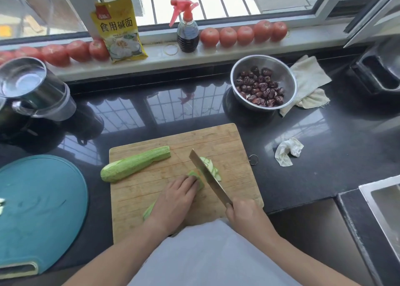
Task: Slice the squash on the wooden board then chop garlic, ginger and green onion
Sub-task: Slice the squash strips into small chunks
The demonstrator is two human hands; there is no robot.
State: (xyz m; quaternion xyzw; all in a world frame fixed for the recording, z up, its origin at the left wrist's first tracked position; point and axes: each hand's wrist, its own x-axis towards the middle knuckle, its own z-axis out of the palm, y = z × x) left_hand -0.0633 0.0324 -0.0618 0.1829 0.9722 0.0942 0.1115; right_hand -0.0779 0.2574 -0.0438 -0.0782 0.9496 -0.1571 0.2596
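Note:
A wooden board [227, 140] lies on the dark counter. One pale green squash half [134, 164] lies flat at the board's left. My left hand [175, 197] presses down on the other squash half [195, 177], with curled fingertips near its cut end. My right hand [242, 212] grips the handle of a cleaver [207, 175], whose blade stands against that cut end. Several thin squash slices [213, 166] lie fanned just right of the blade.
A teal round board [41, 203] lies at the left. A steel bowl of red dates [263, 83] and a cloth [307, 80] sit behind the board. A crumpled tissue [287, 151] lies right. A sink [383, 201] edges the far right. Tomatoes [244, 35] line the sill.

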